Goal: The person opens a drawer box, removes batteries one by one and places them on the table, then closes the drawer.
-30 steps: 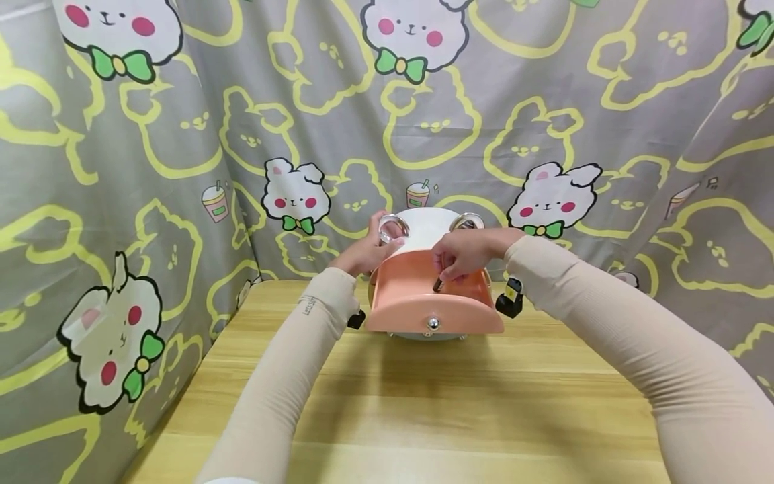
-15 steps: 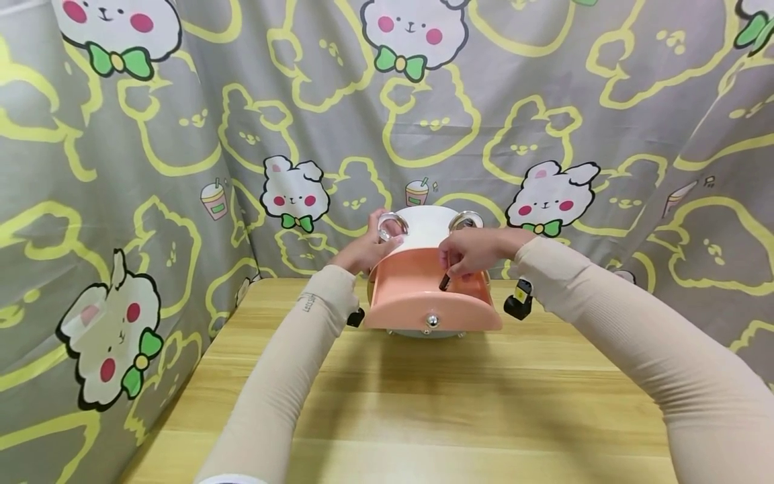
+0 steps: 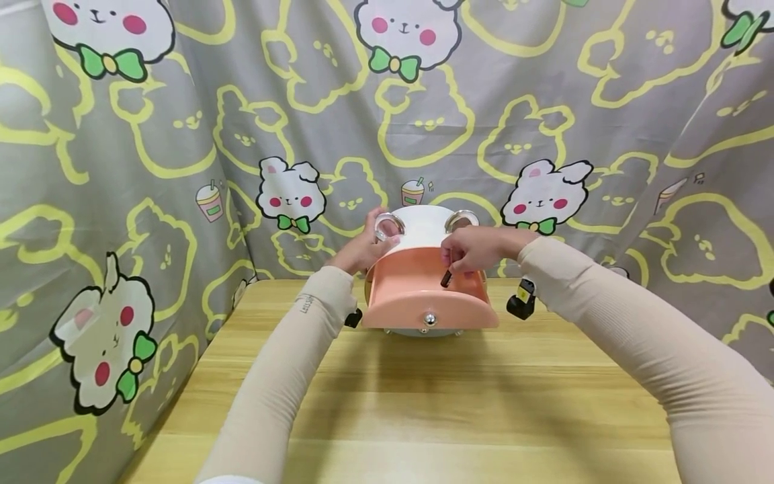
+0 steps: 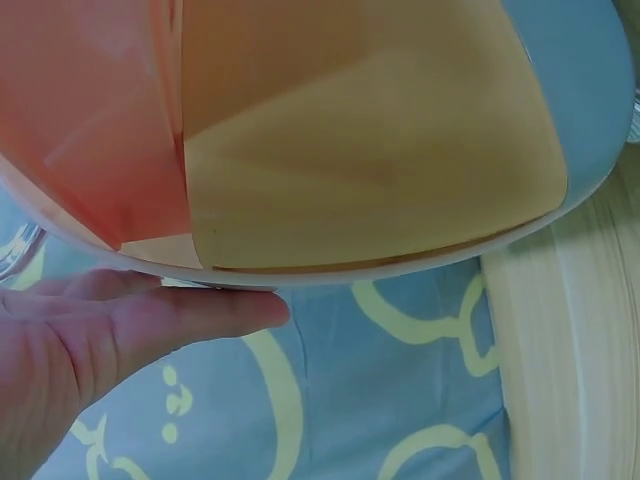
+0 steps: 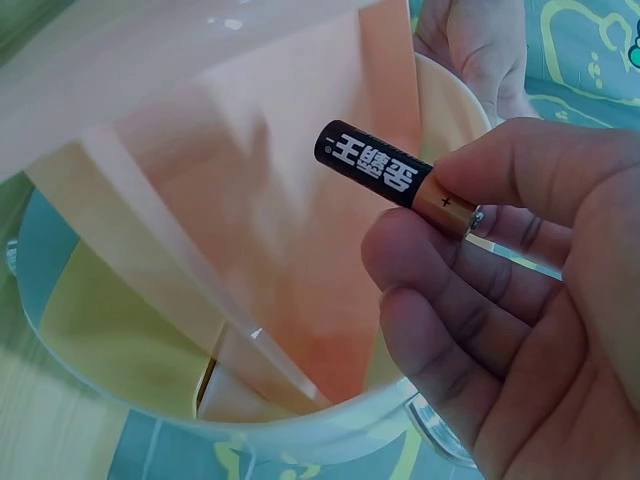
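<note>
My right hand (image 3: 480, 249) pinches a small black and copper battery (image 5: 372, 168) between thumb and fingers, above the pulled-out pink drawer (image 3: 404, 310). In the right wrist view the battery's plus end lies at the fingertips of the right hand (image 5: 510, 300) and its black end points away, towards the drawer. The rounded white storage box (image 3: 422, 222) bears two silver rings on top like ears. My left hand (image 3: 361, 252) holds its upper left side beside the left ring, the thumb in front. In the left wrist view straight digits of the left hand (image 4: 110, 325) lie along the box's rim.
The box stands on a wooden table (image 3: 387, 396) near its back edge. A grey curtain (image 3: 338, 101) with yellow outlines and rabbit prints hangs behind and at the sides. Black wrist devices, one being the right wrist device (image 3: 522, 300), hang beside the drawer.
The right hand has moved slightly right with the battery, mostly in the first half second. The left hand stays on the box, and the drawer remains pulled out. The head view has shifted slightly.
</note>
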### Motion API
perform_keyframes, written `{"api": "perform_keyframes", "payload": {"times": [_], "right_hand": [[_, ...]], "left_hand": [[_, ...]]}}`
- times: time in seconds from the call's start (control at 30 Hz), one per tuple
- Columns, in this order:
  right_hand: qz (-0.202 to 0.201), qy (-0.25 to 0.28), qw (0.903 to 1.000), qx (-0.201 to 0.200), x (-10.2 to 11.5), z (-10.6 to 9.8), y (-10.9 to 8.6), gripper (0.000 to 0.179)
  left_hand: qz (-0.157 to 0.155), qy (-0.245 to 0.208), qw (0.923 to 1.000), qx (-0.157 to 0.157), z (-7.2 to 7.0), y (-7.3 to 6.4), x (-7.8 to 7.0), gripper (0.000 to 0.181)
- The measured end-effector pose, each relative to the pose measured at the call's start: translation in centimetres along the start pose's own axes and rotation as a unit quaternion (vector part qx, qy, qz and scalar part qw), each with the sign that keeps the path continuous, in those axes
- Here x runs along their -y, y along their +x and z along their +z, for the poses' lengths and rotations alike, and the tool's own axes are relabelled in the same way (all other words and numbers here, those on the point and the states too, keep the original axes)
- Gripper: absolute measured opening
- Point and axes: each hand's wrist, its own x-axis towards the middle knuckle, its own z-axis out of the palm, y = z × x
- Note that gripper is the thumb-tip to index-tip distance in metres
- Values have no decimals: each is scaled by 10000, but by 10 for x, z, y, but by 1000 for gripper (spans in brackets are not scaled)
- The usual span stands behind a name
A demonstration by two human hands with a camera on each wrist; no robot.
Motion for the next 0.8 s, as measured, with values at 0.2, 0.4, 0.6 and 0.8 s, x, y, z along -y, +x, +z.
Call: {"api": "perform_keyframes", "payload": {"times": [0.2,0.4,0.6,0.8], "right_hand": [[-123,-102,9995,-258,-3,-1,-6,6],[-104,-192,9986,-483,-6,2,-14,5],[-68,-36,9980,-624,-7,1,-23,4],[62,136,9970,-756,-6,-3,-33,4]], "left_hand": [[453,358,9983,-117,0,-1,-2,73],[755,480,9960,-43,0,1,-2,62],[618,465,9970,-40,-1,-1,-4,61],[587,461,9972,-79,-3,-3,-6,62]]}}
